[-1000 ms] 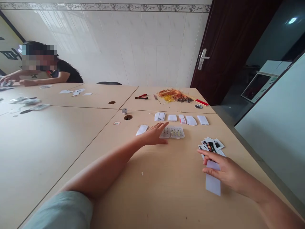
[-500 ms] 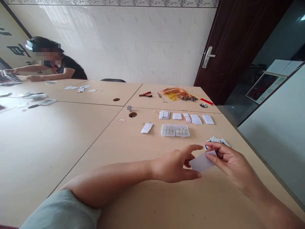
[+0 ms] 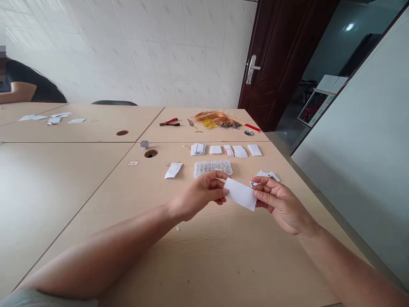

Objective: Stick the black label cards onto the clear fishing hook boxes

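A blank white card [image 3: 240, 194] is held above the table between both hands. My left hand [image 3: 207, 189] pinches its left end, and my right hand [image 3: 276, 199] grips its right end between thumb and fingers. Just beyond my left hand lies a clear compartment box [image 3: 204, 168] with small metal parts in it. Several loose cards [image 3: 274, 176] lie behind my right hand, partly hidden by it. A folded white paper [image 3: 174, 170] rests left of the box.
Small stacks of white cards [image 3: 215, 149] form a row behind the box. Farther back are pliers [image 3: 170, 122], copper-coloured wires [image 3: 217, 117] and a round metal piece [image 3: 248, 133]. Table holes [image 3: 151, 153] are at left. A person [image 3: 28, 83] sits at the far left.
My left hand, open half a second ago, has closed on the card's left end. The card has turned its blank face more toward me. The view has swung right.
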{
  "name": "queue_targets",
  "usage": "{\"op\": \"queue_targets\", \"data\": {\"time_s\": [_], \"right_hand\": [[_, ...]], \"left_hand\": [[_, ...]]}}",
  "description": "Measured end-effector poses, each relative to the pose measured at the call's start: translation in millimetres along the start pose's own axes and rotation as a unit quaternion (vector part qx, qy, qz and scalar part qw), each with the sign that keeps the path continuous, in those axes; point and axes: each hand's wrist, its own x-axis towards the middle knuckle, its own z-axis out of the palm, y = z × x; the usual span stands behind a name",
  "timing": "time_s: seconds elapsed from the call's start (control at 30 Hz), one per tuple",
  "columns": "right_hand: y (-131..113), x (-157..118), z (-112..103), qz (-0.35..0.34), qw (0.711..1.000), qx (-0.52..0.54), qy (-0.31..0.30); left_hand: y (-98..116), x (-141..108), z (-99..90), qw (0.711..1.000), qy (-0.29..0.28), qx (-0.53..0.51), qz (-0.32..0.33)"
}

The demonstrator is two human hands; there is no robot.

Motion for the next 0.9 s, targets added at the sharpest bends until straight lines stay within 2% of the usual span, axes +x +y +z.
{"op": "queue_targets", "data": {"time_s": [0.07,0.13,0.23,0.33,0.43,0.5,0.63,0.9], "right_hand": [[0,-1,-1,-0.006,1.0,-0.01,0.006],[2,-2,-4,-0.017,0.999,-0.026,0.017],[8,0,-12,-0.034,0.997,-0.061,0.038],[16,5,-22,-0.049,0.993,-0.097,0.046],[22,8,-26,-0.068,0.989,-0.123,0.04],[23,8,-25,-0.082,0.987,-0.134,0.035],[21,6,-19,-0.095,0.983,-0.152,0.04],[14,4,-14,-0.088,0.979,-0.181,0.038]], "left_hand": [[2,1,-3.6,0.998,0.003,0.059,-0.002],[7,2,-16.5,0.99,0.015,0.141,-0.004],[12,5,-54.7,0.955,0.062,0.289,-0.037],[7,8,-100.2,0.9,0.123,0.399,-0.128],[-6,14,-130.8,0.864,0.122,0.446,-0.199],[-14,18,-140.0,0.853,0.11,0.459,-0.223],[-23,23,-146.2,0.844,0.091,0.47,-0.244],[-28,25,-152.0,0.857,0.087,0.451,-0.234]]}}
